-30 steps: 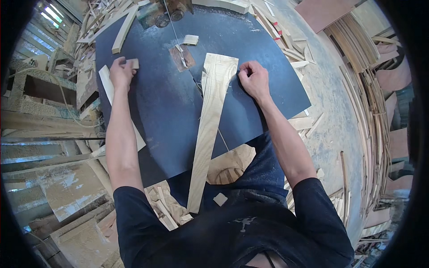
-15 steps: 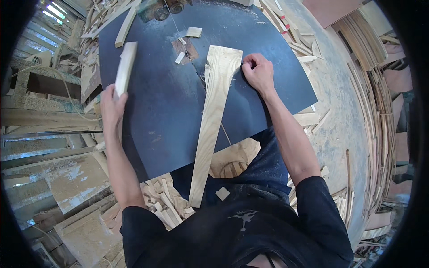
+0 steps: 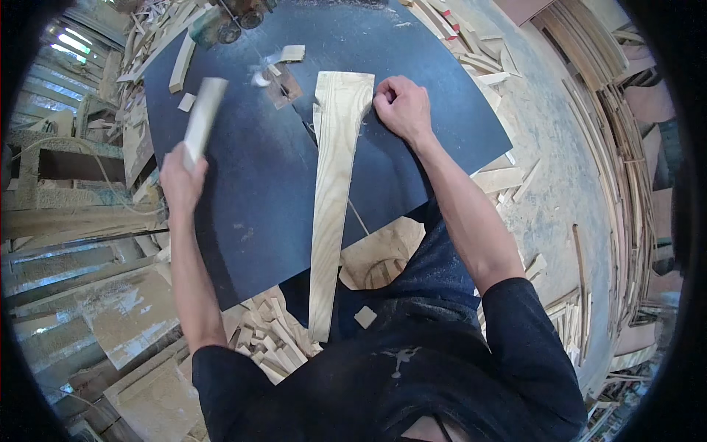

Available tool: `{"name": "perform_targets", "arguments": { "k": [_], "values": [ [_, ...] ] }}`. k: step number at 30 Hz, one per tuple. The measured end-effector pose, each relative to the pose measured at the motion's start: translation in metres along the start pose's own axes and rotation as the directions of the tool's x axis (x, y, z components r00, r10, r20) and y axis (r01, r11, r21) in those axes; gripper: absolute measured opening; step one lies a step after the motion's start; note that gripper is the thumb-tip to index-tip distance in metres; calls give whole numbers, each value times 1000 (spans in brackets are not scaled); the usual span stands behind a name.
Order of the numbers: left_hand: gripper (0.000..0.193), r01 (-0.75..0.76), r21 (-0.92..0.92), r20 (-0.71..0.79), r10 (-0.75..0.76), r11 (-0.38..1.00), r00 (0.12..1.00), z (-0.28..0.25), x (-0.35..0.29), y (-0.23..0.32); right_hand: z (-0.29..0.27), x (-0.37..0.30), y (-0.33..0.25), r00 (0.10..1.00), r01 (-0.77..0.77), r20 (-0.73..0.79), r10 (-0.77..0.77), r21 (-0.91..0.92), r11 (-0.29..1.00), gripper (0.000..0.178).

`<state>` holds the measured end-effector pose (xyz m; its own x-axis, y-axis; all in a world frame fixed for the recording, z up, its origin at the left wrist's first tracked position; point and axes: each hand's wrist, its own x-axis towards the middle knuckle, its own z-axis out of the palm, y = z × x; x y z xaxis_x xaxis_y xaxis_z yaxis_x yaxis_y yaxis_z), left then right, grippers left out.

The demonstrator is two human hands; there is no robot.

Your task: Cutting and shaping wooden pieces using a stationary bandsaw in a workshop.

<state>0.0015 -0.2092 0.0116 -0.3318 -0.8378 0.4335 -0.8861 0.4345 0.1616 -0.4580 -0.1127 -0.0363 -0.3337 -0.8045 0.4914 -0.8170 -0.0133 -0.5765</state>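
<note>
My left hand (image 3: 183,180) grips the lower end of a pale wooden stick (image 3: 204,121), blurred by motion, over the left part of a dark saw table (image 3: 258,184). A long tapered board (image 3: 335,184) lies on the table, wide end away from me and narrow end reaching past the near edge to my lap. Close by its wide end, on the right, my right hand (image 3: 403,110) rests in a loose fist, with nothing visible in it. A small square offcut (image 3: 186,102) lies beyond the stick. Another offcut (image 3: 292,53) sits by the insert plate (image 3: 286,92).
Machine parts with round guides (image 3: 230,28) stand over the table's far side. A wooden strip (image 3: 182,65) lies at the far left edge. Scrap wood (image 3: 272,339) is heaped below the near edge. Stacked boards (image 3: 596,140) line the right side.
A small offcut has gone from near the insert plate to the left, beyond the stick. My left hand still holds the stick, now tilted more. The whole view has shifted slightly.
</note>
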Motion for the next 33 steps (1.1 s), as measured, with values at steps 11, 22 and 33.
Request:
{"name": "perform_targets", "arguments": {
  "k": [11,22,33],
  "values": [
    [54,26,3,164,-26,1000,986,10,-11,-30,-15,0,-8,987,-67,155,41,162,985,76],
    [87,382,-265,440,-241,886,865,-75,-211,276,3,35,14,904,180,343,-256,239,954,55],
    [60,424,-342,372,-293,839,881,-65,-175,269,36,66,15,875,258,350,-334,248,934,75]
  ]
}}
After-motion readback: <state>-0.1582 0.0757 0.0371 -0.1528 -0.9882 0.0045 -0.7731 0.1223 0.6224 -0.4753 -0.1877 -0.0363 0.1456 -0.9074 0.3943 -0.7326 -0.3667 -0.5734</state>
